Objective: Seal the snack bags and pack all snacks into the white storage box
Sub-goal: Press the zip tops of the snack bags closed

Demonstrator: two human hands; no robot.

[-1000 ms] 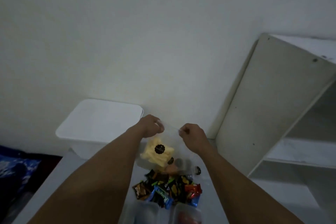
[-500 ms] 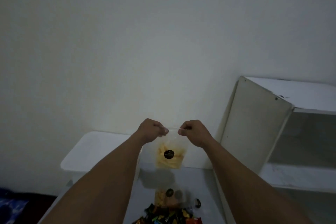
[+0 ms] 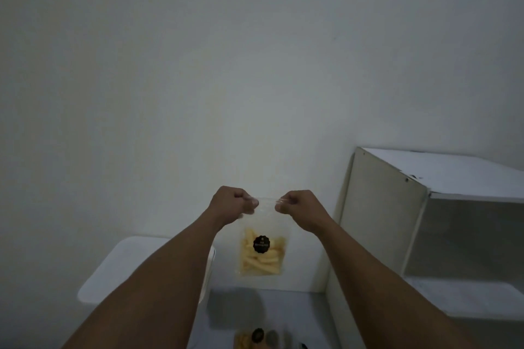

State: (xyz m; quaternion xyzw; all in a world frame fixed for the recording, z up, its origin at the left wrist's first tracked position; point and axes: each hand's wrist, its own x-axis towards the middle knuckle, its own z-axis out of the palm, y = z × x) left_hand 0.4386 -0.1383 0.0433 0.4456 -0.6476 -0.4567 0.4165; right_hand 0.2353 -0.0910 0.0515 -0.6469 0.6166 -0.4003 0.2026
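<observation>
Lifted off the tabletop (image 3: 286, 310), the snack bag (image 3: 262, 253) now hangs; left hand (image 3: 234, 202) and right hand (image 3: 299, 207) each grip its top edge, pinching. Sealing likely underway.

A plain white wall (image 3: 255, 65), dimly lit, rises behind and above the left grip (image 3: 232, 202) and the right grip (image 3: 303, 208). Right of the right grip stands a white open-fronted board shelf unit (image 3: 380, 221); below both lies a pale grey counter (image 3: 297, 314).

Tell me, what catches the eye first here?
The left hand and right hand pinch the top edge of a clear snack bag of pale yellow sticks, held up mid-frame. The white storage box sits lower left; a white shelf unit stands at right.
</observation>
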